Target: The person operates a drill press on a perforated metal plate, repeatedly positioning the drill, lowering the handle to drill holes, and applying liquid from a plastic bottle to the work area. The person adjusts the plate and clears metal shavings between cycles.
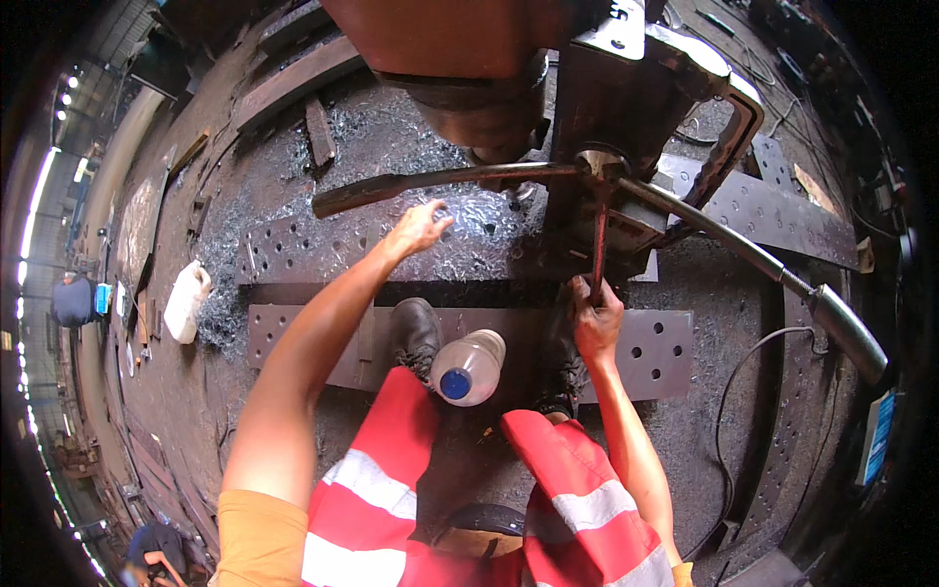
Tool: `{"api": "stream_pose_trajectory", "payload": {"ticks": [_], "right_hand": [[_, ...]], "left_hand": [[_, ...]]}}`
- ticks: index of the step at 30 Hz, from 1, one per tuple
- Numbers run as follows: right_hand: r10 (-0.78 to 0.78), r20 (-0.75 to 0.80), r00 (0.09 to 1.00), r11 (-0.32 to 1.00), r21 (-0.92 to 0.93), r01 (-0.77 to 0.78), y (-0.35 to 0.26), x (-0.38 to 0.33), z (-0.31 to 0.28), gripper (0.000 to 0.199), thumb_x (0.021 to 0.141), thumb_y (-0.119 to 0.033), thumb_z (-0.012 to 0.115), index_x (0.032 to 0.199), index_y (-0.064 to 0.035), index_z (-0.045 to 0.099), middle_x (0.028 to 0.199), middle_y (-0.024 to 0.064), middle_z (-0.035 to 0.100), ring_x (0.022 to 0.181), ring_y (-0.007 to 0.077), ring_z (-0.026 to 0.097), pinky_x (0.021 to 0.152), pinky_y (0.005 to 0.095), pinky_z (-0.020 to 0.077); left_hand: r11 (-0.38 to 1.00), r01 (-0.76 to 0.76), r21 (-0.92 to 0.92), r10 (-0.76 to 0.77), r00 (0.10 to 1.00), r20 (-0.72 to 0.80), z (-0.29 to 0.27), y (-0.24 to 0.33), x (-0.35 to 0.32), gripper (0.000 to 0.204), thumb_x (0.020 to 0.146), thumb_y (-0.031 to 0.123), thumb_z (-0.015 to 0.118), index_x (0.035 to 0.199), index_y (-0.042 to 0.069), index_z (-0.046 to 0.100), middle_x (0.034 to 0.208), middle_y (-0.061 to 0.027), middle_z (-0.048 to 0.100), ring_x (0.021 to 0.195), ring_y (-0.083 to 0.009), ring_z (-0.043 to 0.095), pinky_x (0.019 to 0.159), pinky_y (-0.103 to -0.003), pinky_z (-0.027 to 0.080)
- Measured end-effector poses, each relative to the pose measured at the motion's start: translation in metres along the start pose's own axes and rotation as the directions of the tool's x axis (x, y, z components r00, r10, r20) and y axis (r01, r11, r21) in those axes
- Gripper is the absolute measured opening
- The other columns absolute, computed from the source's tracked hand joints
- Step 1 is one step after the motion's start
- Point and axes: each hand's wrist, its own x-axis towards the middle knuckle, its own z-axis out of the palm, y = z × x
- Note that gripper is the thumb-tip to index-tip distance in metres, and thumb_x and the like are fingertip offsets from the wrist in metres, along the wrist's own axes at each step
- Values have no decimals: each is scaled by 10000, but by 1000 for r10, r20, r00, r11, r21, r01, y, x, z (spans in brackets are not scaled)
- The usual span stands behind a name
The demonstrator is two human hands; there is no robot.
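**Shop floor around the drill**

A clear plastic bottle (469, 367) with a blue cap stands between two boots. A white jug (186, 301) lies on the dark floor (245, 411) to the left, beside drilled steel plates (650, 352). Metal shavings (391, 147) cover the ground. A cable (729, 411) curls at right; what looks like another person (73, 298) crouches far left.

At frame center, the right hand (597, 315) grips a thin rod (599, 249) under the drill machine (626, 88), while the left hand (419, 228) reaches open toward a long lever (430, 182); a plastic bottle (469, 367) stands between the boots.

Metal workshop, drilled steel plates (665, 347), swarf-strewn floor (469, 220)
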Motion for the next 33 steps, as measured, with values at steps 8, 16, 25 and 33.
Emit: {"api": "stream_pose_trajectory", "payload": {"ticks": [8,16,25,33], "right_hand": [[20,12,1000,999,40,-20,-1,0,2,287,997,-211,651,811,-15,556,578,20,410,577,67,374,497,316,330],[-29,15,999,1000,-3,29,1,0,2,307,997,-219,654,797,-16,543,573,32,391,580,74,357,497,314,324],[-54,15,998,998,-13,54,2,-1,-1,333,998,-220,655,780,-19,504,586,42,345,585,89,315,494,326,305],[-62,4,998,996,-61,62,-6,-1,-2,318,994,-218,659,799,-14,513,595,59,337,589,96,312,495,324,300]], "left_hand": [[986,-163,29,162,916,-367,83,18,9,292,919,186,675,1188,72,657,1059,-235,655,1009,-427,642,909,-497,519],[987,-116,109,147,927,-346,84,30,20,310,935,215,656,1210,72,656,1068,-232,663,1021,-419,644,888,-500,520],[966,-153,210,177,979,-100,60,28,37,242,944,227,608,1103,49,645,986,-246,685,915,-454,668,801,-545,542],[961,-175,216,226,944,-240,71,37,30,284,938,210,604,1198,100,643,1017,-236,687,963,-433,675,838,-520,545]]}}
